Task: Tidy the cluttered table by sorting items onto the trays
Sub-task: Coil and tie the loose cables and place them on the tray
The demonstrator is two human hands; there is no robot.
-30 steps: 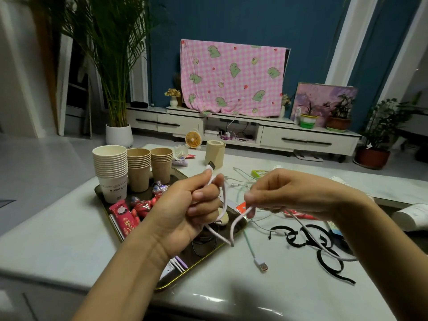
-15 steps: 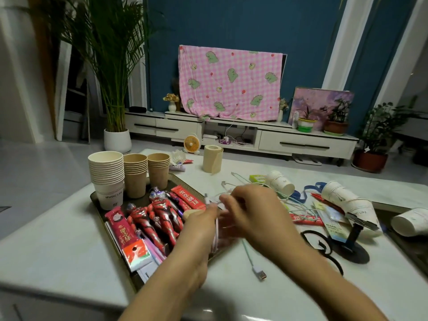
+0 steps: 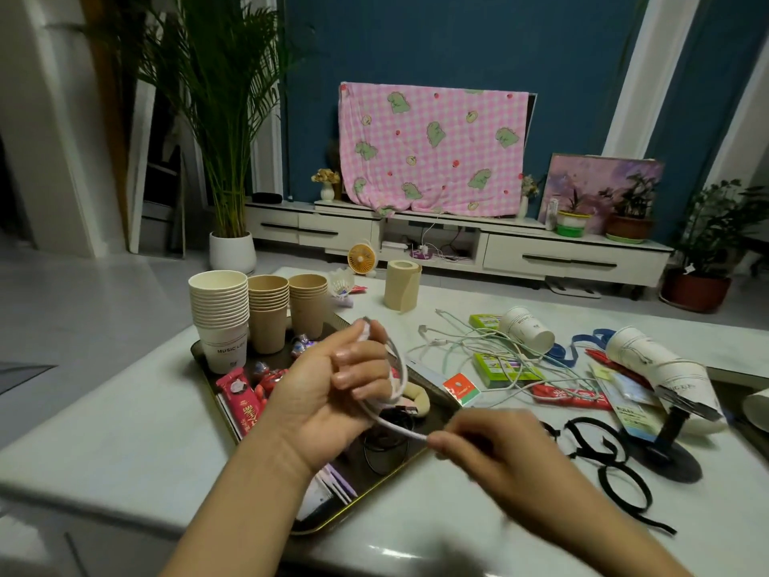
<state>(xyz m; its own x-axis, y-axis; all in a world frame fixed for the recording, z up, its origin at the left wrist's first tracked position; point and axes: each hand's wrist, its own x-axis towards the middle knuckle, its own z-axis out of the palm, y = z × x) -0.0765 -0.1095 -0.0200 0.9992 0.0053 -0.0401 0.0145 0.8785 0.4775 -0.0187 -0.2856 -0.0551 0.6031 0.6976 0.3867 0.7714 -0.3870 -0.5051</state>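
White cable (image 3: 397, 424) in a two-handed grip, up in the air. Wound in loops round the curled fingers of the left hand (image 3: 333, 393), nails toward the camera, thumb side up, wrist bent back, forearm rising from the bottom edge. Pinched further along by the right hand (image 3: 487, 445), fingertips closed on the strand, knuckles up, motion-blurred, lower than the left and to its right. Strung in a shallow curve from one hand to the other, above the near right part of the dark tray (image 3: 328, 524) and clear of it. Down on that tray: stacked paper cups (image 3: 218, 310) at the far end, red snack packets (image 3: 243, 399) along the left side, a thin black wire loop under the hands. Out on the pale table (image 3: 104, 410), right of the tray: a tangle of pale cables (image 3: 478, 347), tipped-over cups, black looped straps (image 3: 624, 489) close by the right forearm.
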